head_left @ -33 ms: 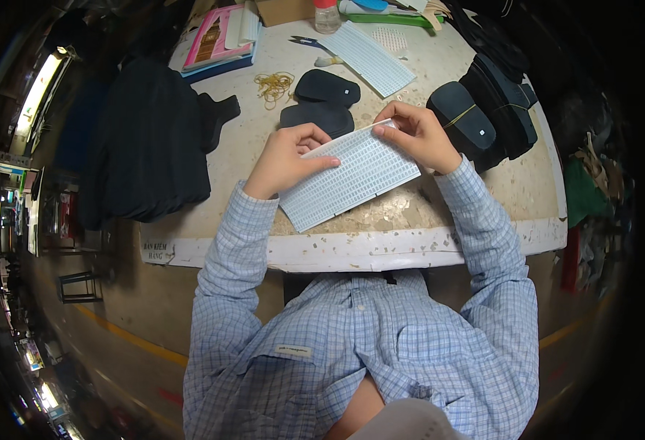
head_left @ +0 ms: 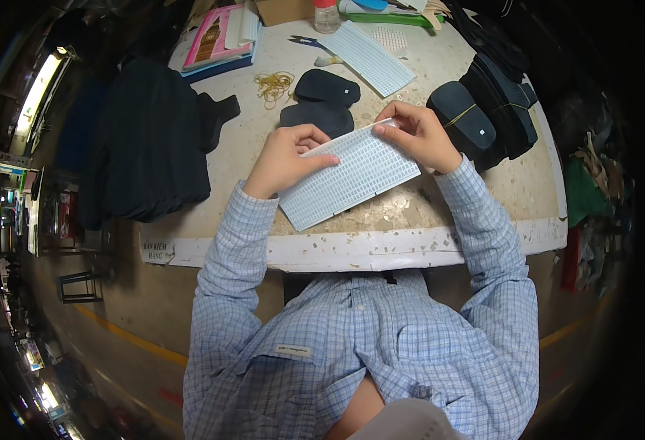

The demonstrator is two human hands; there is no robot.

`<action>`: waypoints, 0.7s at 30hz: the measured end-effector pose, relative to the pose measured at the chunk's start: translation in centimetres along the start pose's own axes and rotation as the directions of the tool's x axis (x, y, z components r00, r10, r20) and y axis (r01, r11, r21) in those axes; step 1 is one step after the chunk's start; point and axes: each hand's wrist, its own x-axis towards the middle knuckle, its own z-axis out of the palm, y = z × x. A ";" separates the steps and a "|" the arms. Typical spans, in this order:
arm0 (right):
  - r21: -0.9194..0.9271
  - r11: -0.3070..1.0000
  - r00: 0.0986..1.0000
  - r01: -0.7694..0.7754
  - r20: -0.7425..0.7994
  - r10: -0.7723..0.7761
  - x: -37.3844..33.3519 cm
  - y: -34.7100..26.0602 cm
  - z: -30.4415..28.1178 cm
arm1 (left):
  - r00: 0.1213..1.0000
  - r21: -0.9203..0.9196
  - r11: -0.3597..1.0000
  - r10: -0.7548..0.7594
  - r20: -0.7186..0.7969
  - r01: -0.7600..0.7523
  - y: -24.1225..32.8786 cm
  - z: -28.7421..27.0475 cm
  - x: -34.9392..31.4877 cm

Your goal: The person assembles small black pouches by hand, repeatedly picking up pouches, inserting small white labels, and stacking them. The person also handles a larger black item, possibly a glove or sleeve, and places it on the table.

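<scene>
Worn table (head_left: 392, 213) with black pads (head_left: 322, 88), rubber bands (head_left: 274, 86)

Tabletop (head_left: 238, 150) well lit, pic edges v. dark; strip lamp (head_left: 41, 92) glares upper L; fisheye bend.

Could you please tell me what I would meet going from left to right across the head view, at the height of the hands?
Large black pile → left hand → printed white sheet, held in both hands → right hand → banded stack of dark pieces.
</scene>
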 end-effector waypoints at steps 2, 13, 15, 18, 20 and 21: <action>-0.030 0.999 1.000 -0.011 0.005 0.011 0.1 -0.2 -0.3 | 1.000 0.005 1.000 -0.017 0.002 0.017 -0.1 -0.1 0.0; -0.538 0.744 0.886 0.395 0.009 -0.464 -0.1 0.0 1.4 | 0.996 0.107 0.991 0.082 0.035 -0.086 -0.1 0.5 0.0; -0.555 0.735 0.890 0.389 0.020 -0.455 -0.1 0.0 1.5 | 0.996 0.108 0.990 0.083 0.039 -0.087 -0.1 0.5 -0.1; -0.529 0.760 0.896 0.378 0.001 -0.444 -0.1 0.1 1.6 | 0.995 0.115 0.989 0.085 0.045 -0.089 -0.1 0.5 0.0; -0.487 0.767 0.876 0.417 -0.010 -0.482 -0.2 0.0 1.8 | 0.995 0.116 0.989 0.086 0.056 -0.092 -0.2 0.5 0.0; -0.464 0.774 0.866 0.432 -0.025 -0.499 -0.3 0.0 2.0 | 0.995 0.112 0.990 0.077 0.058 -0.083 -0.2 0.6 0.0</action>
